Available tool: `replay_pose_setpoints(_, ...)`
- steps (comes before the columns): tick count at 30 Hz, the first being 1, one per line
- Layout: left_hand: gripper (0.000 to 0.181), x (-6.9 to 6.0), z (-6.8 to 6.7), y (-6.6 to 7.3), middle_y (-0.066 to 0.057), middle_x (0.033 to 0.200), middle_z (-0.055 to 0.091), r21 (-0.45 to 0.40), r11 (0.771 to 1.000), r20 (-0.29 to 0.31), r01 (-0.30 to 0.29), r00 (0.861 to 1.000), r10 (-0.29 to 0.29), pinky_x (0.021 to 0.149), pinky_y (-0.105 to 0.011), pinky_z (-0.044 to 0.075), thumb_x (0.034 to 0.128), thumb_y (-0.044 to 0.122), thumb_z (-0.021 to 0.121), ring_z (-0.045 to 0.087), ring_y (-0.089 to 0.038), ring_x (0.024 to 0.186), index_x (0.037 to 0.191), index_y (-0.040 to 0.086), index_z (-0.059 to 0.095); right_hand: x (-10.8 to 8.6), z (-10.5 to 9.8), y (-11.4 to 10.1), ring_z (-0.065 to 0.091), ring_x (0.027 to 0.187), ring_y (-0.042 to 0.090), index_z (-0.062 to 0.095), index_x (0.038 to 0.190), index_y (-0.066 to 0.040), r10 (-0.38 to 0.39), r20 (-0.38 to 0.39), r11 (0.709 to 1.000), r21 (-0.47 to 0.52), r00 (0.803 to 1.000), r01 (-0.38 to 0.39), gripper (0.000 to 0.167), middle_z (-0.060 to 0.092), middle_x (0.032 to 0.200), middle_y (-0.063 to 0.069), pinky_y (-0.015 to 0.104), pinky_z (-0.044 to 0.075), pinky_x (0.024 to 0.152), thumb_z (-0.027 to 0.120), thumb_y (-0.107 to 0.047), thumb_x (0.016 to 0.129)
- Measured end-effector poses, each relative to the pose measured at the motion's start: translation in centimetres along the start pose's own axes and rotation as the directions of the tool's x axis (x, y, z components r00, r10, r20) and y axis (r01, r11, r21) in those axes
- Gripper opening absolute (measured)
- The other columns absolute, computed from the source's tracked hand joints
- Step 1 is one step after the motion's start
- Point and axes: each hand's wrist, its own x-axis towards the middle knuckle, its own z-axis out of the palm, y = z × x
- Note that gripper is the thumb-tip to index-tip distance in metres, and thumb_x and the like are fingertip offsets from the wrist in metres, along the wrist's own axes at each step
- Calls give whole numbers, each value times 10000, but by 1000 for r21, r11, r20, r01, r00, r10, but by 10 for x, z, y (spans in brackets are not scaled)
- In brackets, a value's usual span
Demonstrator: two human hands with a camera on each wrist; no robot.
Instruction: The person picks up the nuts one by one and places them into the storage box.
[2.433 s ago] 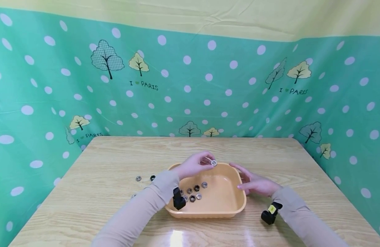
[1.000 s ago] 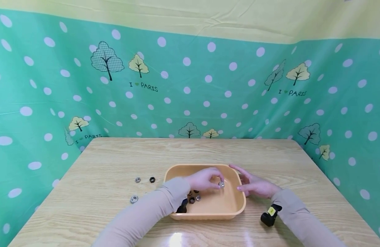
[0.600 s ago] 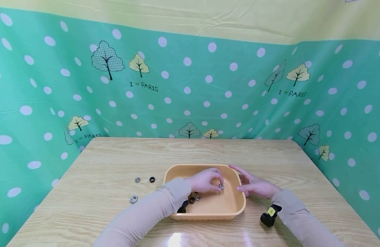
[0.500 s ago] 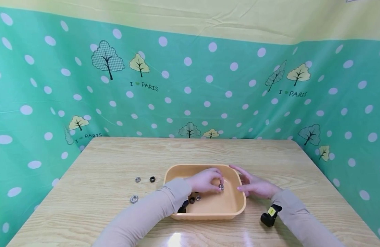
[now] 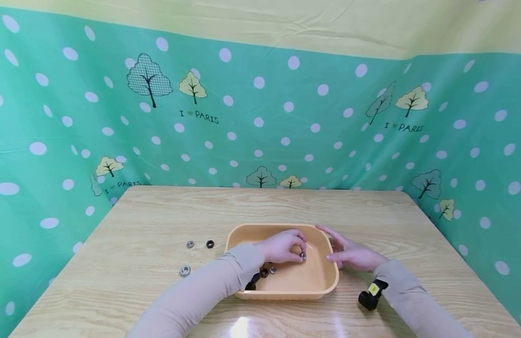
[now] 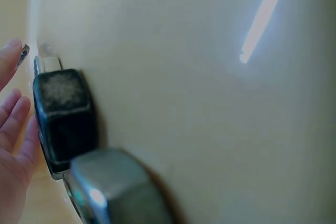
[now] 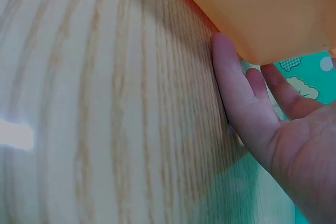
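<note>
An orange plastic bin [image 5: 285,295] stands on the wooden table. Inside it, my left hand [image 5: 281,247] pinches a metal nut [image 5: 303,256] between thumb and fingertips, low near the bin's floor. Behind that wrist lie a dark nut [image 5: 264,272] and a silver nut [image 5: 273,270]; the forearm hides others. In the left wrist view, a black nut [image 6: 65,114] and a silver nut [image 6: 118,187] loom close. My right hand [image 5: 351,253] holds the bin's right wall, thumb over the rim; in the right wrist view, its fingers [image 7: 231,72] lie against the outside.
Left of the bin, on the table [image 5: 137,225], lie a small silver nut [image 5: 190,244], a black nut [image 5: 210,244] and a larger silver nut [image 5: 185,271]. A green dotted curtain [image 5: 243,117] surrounds the table at the back and sides.
My left hand has come down from above the far rim into the bin, carrying the pinched nut. Over the last half second it barely moves. The right hand stays at the bin's right side.
</note>
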Motion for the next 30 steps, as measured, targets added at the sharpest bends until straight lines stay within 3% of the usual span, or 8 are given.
replay_pose_setpoints(10, 128, 2, 2, -2, -4, 1187, 568, 40, 999, 21, -12, 1000, 11, 1035, -151, 378, 822, 237, 738, 527, -103, 1116, 898, 143, 696, -1, 2, -2, 459, 1242, 335, -82, 1518, -232, 0, -5, 1000, -4, 1000, 0, 828, -17, 1485, 383, 470, 504, 943, 486, -29, 950)
replay_pose_setpoints(18, 118, 1, 2, -3, 0, 1171, 582, 151, 986, 47, -66, 997, 60, 1003, -120, 392, 831, 245, 727, 543, -90, 1089, 893, 146, 708, -1, 2, -1, 442, 1256, 343, -79, 1518, -243, 10, -18, 1000, -13, 1000, -11, 832, -14, 1494, 370, 467, 506, 941, 497, -42, 952)
replay_pose_setpoints(23, 128, 1, 1, -1, 7, 1162, 587, 162, 985, 52, -55, 998, 47, 991, -123, 403, 836, 269, 721, 548, -86, 1076, 888, 154, 701, -1, 2, 0, 444, 1256, 346, -86, 1517, -237, 5, -16, 1000, -14, 1000, -5, 835, -18, 1493, 372, 467, 505, 943, 494, -37, 950)
replay_pose_setpoints(30, 148, 3, 1, 1, 32, 1126, 594, 181, 983, 12, -15, 1000, 13, 949, -119, 429, 836, 299, 718, 562, -71, 1035, 890, 162, 703, -1, 1, -1, 456, 1248, 350, -73, 1519, -242, 10, -20, 1000, -1, 1000, -10, 829, -5, 1492, 371, 481, 505, 940, 497, -43, 950)
